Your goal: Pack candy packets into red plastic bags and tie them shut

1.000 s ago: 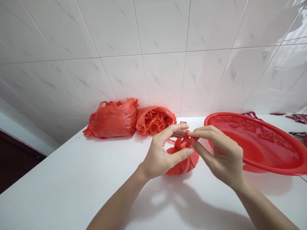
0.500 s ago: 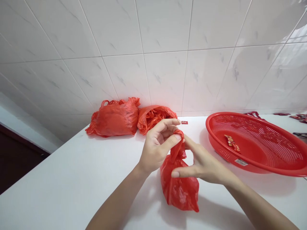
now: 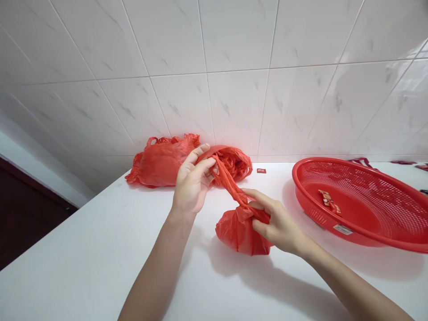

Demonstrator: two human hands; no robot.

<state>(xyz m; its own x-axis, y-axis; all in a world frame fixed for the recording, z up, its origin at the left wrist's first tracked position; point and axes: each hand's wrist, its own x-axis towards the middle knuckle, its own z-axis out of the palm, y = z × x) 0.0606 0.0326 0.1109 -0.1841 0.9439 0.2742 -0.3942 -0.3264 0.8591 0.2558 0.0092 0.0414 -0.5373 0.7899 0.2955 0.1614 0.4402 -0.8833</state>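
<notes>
Between both sets of fingers: a small red thin-plastic bag (image 3: 242, 234), its neck drawn into a creased, rope-like strip that slants up from the right fingers to the left.
Left hand (image 3: 190, 187): nearly closed; the thumb presses the strip's upper end against fingers partly hidden behind it, while the forefinger lies raised a little apart.
Right hand (image 3: 276, 220): fingers bent round the bag's gathered neck, forefinger above and thumb below, with little gap between them.
Below the right fingers: the bag's rounded, wrinkled body, semi-glossy; whether it touches the white, smooth worktop (image 3: 93, 254) cannot be told.
Behind the left fingers: a bulging, pillow-shaped red plastic bag (image 3: 157, 165) and, touching it, an open-mouthed red plastic bag (image 3: 232, 151) stuffed with crumpled film.
Beyond the right fingers: a tiny flat red rectangle (image 3: 261, 170), near the glossy, grey-veined tile wall (image 3: 237, 111).
Right of the right fingers, well apart: a red perforated plastic basket (image 3: 314, 214) with a smooth rim; red-and-gold packets (image 3: 329, 203) lie inside.
</notes>
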